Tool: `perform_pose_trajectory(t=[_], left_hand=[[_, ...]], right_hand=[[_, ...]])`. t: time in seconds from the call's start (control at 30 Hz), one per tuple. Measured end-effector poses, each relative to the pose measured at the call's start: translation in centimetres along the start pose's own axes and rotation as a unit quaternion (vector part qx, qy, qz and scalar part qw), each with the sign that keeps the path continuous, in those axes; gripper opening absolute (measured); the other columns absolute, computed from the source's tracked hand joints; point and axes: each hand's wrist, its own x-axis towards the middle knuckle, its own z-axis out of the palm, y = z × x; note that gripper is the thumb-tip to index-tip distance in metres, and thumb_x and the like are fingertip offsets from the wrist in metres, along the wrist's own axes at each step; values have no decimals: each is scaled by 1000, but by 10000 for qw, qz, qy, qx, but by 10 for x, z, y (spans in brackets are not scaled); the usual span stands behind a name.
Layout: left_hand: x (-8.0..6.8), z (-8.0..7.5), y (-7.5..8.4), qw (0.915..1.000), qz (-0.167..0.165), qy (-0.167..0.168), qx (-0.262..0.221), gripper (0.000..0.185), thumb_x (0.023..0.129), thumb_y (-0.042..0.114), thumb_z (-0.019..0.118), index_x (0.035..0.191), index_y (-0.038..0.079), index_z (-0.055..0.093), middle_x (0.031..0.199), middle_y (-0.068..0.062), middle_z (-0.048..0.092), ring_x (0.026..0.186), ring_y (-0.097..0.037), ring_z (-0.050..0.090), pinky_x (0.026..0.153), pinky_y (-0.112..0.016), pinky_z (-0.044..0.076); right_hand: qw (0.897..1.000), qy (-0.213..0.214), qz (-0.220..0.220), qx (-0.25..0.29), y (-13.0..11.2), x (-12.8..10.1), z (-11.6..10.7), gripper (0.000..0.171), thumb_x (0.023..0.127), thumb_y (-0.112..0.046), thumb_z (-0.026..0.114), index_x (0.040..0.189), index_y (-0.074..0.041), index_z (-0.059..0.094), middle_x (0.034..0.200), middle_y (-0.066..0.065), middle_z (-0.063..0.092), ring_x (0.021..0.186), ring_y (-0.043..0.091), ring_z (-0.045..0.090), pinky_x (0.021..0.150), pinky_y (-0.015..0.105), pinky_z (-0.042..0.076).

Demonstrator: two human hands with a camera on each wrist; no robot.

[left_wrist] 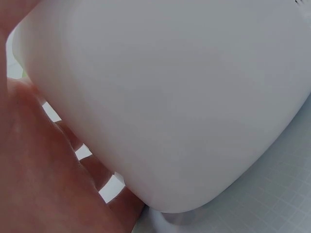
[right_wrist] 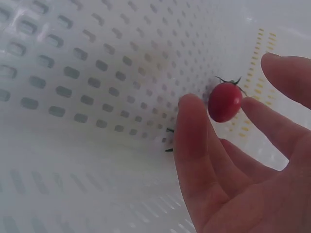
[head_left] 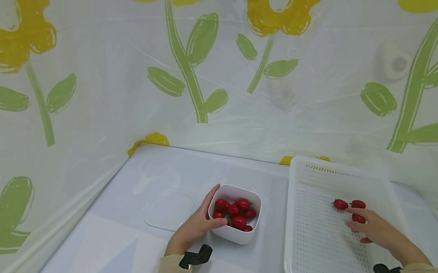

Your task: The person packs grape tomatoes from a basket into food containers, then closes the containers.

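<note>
My left hand (head_left: pixel 198 220) grips the left side of a small white box (head_left: pixel 231 234), thumb over its rim and fingers along its wall. Several red cherry tomatoes (head_left: pixel 239 222) lie inside it. In the left wrist view the box's smooth wall (left_wrist: pixel 165 97) fills most of the picture. Inside the white perforated basket (head_left: pixel 288 254), my right hand (head_left: pixel 381 231) reaches with spread fingers among cherry tomatoes (head_left: pixel 340 204). One cherry tomato (right_wrist: pixel 225 103) with a green stem shows between its fingertips in the right wrist view; green stem tips poke out behind another finger.
A clear flat lid (head_left: pixel 169 210) lies on the white table (head_left: pixel 115 242) left of the box. The basket's raised rim (head_left: pixel 290 218) stands between the box and my right hand. A flower-printed curtain (head_left: pixel 219 136) hangs behind the table and along the left.
</note>
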Motion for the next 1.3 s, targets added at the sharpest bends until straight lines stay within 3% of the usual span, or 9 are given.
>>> perform_pose_trajectory(t=[0.3, 0.53, 0.67, 0.87, 1.1, 1.3], left_hand=[[-1, 0, 3, 10000, 5, 3, 20, 86, 78, 31, 67, 142, 35, 10, 141, 0, 23, 127, -20, 20, 100, -49, 24], [-1, 0, 2, 10000, 1, 41, 14, 85, 78, 32, 67, 142, 35, 11, 141, 0, 22, 127, -21, 20, 99, -51, 24], [0, 0, 0, 10000, -20, 34, 7, 85, 78, 33, 67, 141, 38, 11, 142, 3, 21, 128, -21, 18, 99, -52, 25], [1, 0, -2, 10000, -2, 57, -68, 84, 77, 33, 68, 141, 39, 12, 141, 3, 23, 128, -21, 19, 99, -51, 26], [0, 0, 0, 10000, -17, 72, -48, 85, 77, 33, 68, 141, 38, 12, 141, 2, 23, 128, -22, 18, 98, -52, 26], [-1, 0, 0, 10000, -9, 50, -57, 85, 78, 32, 68, 142, 37, 12, 141, 2, 23, 128, -21, 18, 99, -51, 25]], right_hand=[[9996, -49, -163, -213, 3, 2, 3, 72, 86, -36, 55, 130, 13, 27, 126, 41, 21, 96, 37, 51, 68, 38, 51], [9985, 18, 190, -506, 5, 9, 4, 67, 86, -29, 56, 127, 16, 27, 104, 30, 48, 81, 24, 55, 67, 37, 51], [9952, 39, 370, -903, 8, 14, 5, 56, 85, -16, 57, 123, 16, 32, 95, 23, 52, 74, 20, 52, 63, 34, 50], [9922, 0, 77, -1244, 9, 14, 10, 42, 80, -5, 59, 117, 11, 46, 98, 24, 53, 73, 20, 51, 59, 33, 49], [9884, -9, -20, -1521, 4, 12, 13, 28, 79, -8, 61, 105, 2, 55, 90, 14, 57, 71, 20, 51, 57, 33, 48], [9876, 103, -31, -1569, -5, 10, 11, 30, 80, -18, 63, 104, -1, 54, 85, 8, 56, 69, 18, 51, 58, 33, 47]])
